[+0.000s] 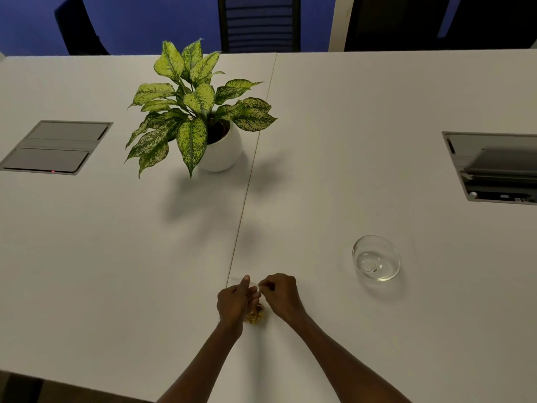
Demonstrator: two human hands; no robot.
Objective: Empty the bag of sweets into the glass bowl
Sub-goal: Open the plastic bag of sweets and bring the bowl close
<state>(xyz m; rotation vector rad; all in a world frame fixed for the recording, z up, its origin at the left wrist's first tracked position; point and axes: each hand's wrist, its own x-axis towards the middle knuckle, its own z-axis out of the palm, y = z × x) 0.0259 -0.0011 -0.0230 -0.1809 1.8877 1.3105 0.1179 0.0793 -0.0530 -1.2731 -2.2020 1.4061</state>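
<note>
A small clear bag of yellow sweets is held between my two hands at the near middle of the white table. My left hand grips the bag's upper part, thumb pointing up. My right hand pinches the bag's top edge from the right. Most of the bag is hidden behind my fingers; only the yellow lower end shows. An empty glass bowl stands upright on the table, to the right of my hands and a little farther away.
A potted plant in a round white pot stands at the far middle-left. Two recessed cable hatches are set in the table, one at the left, one at the right. Dark chairs line the far edge.
</note>
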